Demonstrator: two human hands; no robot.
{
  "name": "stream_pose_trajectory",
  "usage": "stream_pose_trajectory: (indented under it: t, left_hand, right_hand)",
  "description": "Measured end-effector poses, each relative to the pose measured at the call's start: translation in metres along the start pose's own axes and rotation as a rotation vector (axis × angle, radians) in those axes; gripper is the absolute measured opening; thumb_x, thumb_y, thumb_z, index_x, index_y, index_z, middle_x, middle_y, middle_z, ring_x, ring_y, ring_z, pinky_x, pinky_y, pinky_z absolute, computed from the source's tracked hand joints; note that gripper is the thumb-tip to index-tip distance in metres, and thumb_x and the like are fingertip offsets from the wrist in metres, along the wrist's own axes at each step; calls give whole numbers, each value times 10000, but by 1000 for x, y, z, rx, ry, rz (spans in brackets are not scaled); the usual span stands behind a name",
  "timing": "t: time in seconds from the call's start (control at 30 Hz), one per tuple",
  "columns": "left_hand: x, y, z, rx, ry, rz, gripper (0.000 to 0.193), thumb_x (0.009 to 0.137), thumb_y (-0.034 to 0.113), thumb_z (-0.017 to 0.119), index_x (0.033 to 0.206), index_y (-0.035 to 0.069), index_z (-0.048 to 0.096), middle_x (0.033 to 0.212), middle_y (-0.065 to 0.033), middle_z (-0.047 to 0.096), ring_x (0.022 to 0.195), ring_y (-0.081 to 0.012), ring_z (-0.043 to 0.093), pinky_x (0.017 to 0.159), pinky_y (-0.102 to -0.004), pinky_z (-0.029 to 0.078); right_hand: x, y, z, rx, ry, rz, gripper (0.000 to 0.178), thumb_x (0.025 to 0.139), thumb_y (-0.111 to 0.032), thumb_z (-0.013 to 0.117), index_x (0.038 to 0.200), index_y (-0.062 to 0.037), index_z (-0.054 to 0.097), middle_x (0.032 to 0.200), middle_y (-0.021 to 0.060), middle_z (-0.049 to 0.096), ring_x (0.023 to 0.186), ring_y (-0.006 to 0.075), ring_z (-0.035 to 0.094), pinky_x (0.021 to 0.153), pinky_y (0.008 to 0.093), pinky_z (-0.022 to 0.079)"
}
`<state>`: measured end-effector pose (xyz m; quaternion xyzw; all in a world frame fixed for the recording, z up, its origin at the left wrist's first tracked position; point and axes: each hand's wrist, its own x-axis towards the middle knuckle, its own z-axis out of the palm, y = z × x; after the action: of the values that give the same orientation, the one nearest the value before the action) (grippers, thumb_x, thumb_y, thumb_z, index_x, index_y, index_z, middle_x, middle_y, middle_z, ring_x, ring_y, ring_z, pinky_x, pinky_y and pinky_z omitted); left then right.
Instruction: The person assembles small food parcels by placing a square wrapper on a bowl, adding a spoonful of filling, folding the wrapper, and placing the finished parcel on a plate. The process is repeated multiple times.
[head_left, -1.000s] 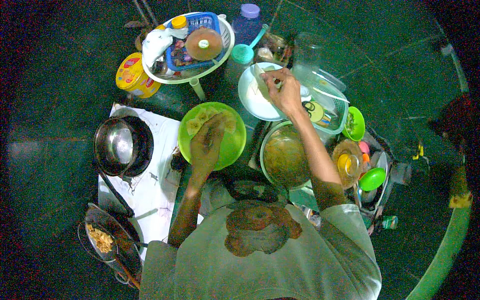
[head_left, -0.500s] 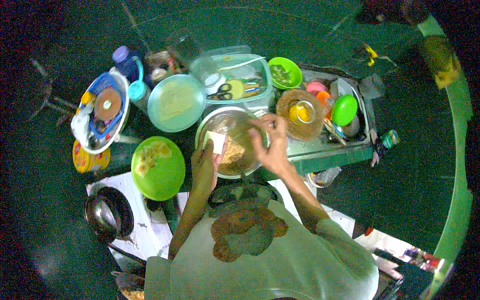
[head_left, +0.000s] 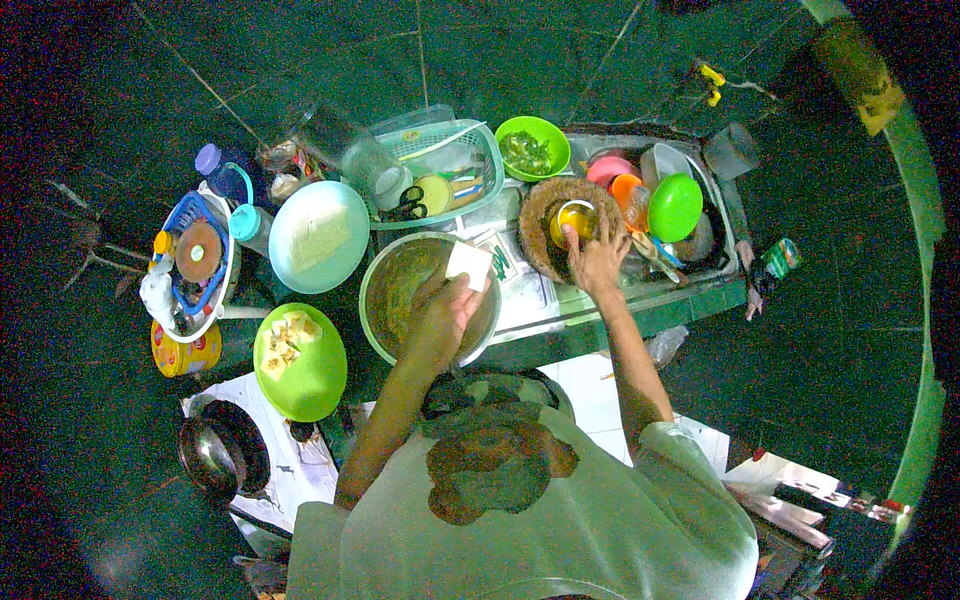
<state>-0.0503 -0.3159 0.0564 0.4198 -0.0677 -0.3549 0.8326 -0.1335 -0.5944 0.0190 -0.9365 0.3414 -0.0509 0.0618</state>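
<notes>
My left hand [head_left: 447,308] pinches a thin white square wrapper [head_left: 468,262] above the large metal bowl [head_left: 368,325]. A brownish filling lies in that bowl, partly hidden by the hand. Farther right, my right hand [head_left: 601,258] reaches over a small bowl of yellow liquid [head_left: 574,212], which looks like beaten egg. A fingertip is at its near rim or in the liquid, and the other fingers are spread with nothing held. The small bowl stands on a round brown board [head_left: 535,232].
Pale flat sheets lie on a light blue plate [head_left: 290,262]. Folded filled pieces [head_left: 287,340] sit on a green plate [head_left: 312,392]. Behind are a basket with scissors [head_left: 414,203] and a green bowl [head_left: 560,135]. A wok [head_left: 215,455] stands at the lower left.
My right hand has moved right, from over the metal bowl to the small bowl of yellow liquid. My left hand still holds the wrapper, now farther right over the metal bowl.
</notes>
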Motion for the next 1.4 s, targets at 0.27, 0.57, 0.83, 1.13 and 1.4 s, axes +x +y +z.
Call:
stream_pose_trajectory:
  t: [0.27, 0.57, 0.83, 1.13, 1.4]
  left_hand:
    - [17, 18, 54, -86, 1, -192, 607, 931, 5, 499, 1510, 9, 318, 1388, -114, 529, 1323, -221, 481, 1189, -423, 316]
    - [19, 30, 71, -27, -248, -262, 588, 954, 39, 489, 1517, 3, 321, 1366, -91, 546, 1194, -158, 550, 1074, -333, 421]
    - [16, 31, 61, -5, -318, -227, 582, 952, 54, 476, 1515, 9, 334, 1359, -116, 545, 1142, -154, 574, 1019, -322, 453]
    - [13, 37, 56, 97, -335, -198, 563, 959, 73, 496, 1501, 11, 357, 1360, -102, 558, 1146, -157, 588, 1005, -329, 468]
    - [8, 44, 59, 15, -323, -209, 566, 959, 86, 500, 1503, 22, 353, 1450, -92, 498, 1292, -176, 498, 1109, -329, 376]
  right_hand:
    - [-14, -17, -65, 739, 276, 57, 731, 1031, -572, 309, 1515, -25, 341, 1565, 190, 314, 1456, 363, 249, 1197, 521, 159]
    - [-74, -86, -118, 540, 310, -450, 555, 1011, -558, 320, 1320, -243, 656, 1613, 191, 242, 1450, 439, 158, 1172, 573, 75]
    - [-81, -88, -117, 374, 330, -541, 520, 986, -587, 377, 1348, -313, 631, 1623, 184, 224, 1436, 471, 170, 1149, 610, 108]
    - [-89, -96, -122, 366, 277, -626, 504, 981, -594, 413, 1370, -337, 607, 1629, 184, 223, 1438, 482, 178, 1133, 641, 104]
    - [-87, -94, -122, 457, 254, -614, 428, 997, -525, 436, 1301, -332, 667, 1610, 195, 266, 1439, 473, 179, 1155, 597, 95]
